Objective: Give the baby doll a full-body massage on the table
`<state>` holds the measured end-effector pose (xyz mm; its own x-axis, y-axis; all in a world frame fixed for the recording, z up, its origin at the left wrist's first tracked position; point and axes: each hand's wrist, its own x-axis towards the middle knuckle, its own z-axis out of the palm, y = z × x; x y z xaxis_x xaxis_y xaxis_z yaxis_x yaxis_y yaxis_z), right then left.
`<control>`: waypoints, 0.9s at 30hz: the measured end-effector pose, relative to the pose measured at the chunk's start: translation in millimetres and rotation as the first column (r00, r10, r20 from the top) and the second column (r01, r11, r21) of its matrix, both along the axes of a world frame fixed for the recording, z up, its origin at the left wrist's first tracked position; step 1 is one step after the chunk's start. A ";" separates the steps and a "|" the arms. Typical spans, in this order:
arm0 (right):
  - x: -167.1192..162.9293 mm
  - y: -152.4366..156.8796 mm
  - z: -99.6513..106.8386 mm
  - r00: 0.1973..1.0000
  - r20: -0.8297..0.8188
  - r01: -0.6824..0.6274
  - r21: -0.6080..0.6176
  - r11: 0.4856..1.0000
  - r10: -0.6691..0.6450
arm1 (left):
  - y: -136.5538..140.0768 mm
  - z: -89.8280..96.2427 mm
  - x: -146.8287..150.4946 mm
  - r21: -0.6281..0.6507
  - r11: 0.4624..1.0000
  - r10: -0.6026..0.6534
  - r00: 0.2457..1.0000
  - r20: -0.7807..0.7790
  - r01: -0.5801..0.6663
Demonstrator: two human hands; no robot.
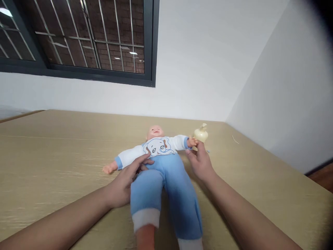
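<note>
A baby doll (156, 146) lies on its back on the table, head away from me and legs toward me. It wears a white top with an elephant print and light blue trousers (179, 184) with white cuffs. Its arms are spread out to the sides. My left hand (127, 178) holds the doll at the waist and hip on the left, fingers over the top of the trousers. At the doll's outstretched hand on the right, my right hand (202, 161) has thumb and fingers around the small hand and cuff.
A shiny cream-coloured rounded container (201, 134) with a narrow top stands just beyond my right hand. A thin pale strand (235, 139) lies farther right on the wooden table (65, 156). White walls and a barred window (91, 38) rise behind.
</note>
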<state>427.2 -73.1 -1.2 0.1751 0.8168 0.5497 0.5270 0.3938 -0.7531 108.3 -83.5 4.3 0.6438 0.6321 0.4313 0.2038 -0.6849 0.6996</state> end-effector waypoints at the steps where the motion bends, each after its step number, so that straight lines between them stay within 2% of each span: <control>1: -6.6 -5.2 1.9 0.988 0.142 -0.056 0.026 0.998 0.052 | 0.4 -0.6 0.9 -0.019 1.000 0.016 0.999 0.040 -0.015; 4: -21.8 -15.5 4.3 0.871 0.453 -0.207 -0.015 0.978 0.191 | 3.3 0.2 4.9 0.034 0.999 0.025 0.997 0.076 -0.028; 8: -26.3 -19.3 6.2 0.728 0.607 -0.283 -0.156 0.946 0.318 | 7.3 1.6 12.0 0.102 0.995 0.000 0.997 0.079 -0.009; 10: -24.8 -19.8 6.9 0.715 0.617 -0.280 -0.178 0.943 0.329 | 7.8 1.2 14.3 0.107 0.994 -0.018 0.994 0.109 0.006; 13: -21.0 -19.0 4.6 0.756 0.575 -0.266 -0.165 0.950 0.311 | 6.4 2.6 14.0 0.145 0.989 -0.033 0.995 0.094 0.019; 16: -14.2 -13.2 -0.9 0.887 0.397 -0.218 -0.091 0.972 0.236 | 3.9 7.0 8.7 0.164 0.986 -0.017 1.000 0.022 0.013; 18: -7.3 -5.9 -5.0 0.975 0.170 -0.145 -0.007 0.989 0.144 | 2.4 9.9 3.7 0.146 0.988 -0.052 0.997 -0.054 0.059; 20: 1.1 3.4 -9.1 0.994 -0.105 -0.038 0.002 0.999 0.038 | 1.2 11.6 -0.8 0.110 0.988 -0.087 0.986 -0.145 0.104; 22: 9.6 13.3 -13.5 0.926 -0.371 0.031 -0.109 0.994 -0.069 | 0.3 11.7 -3.9 0.086 0.991 -0.085 0.973 -0.212 0.105; 24: 16.7 22.0 -17.4 0.811 -0.566 0.000 -0.258 0.966 -0.151 | 0.0 10.7 -5.3 0.080 0.993 -0.069 0.968 -0.241 0.091; 26: 21.1 26.9 -19.1 0.736 -0.651 -0.064 -0.341 0.938 -0.186 | 0.5 9.1 -5.8 0.082 0.993 -0.060 0.968 -0.246 0.083; 27: 21.8 27.3 -18.6 0.730 -0.657 -0.074 -0.348 0.934 -0.187 | 1.0 8.4 -5.9 0.086 0.993 -0.059 0.969 -0.240 0.082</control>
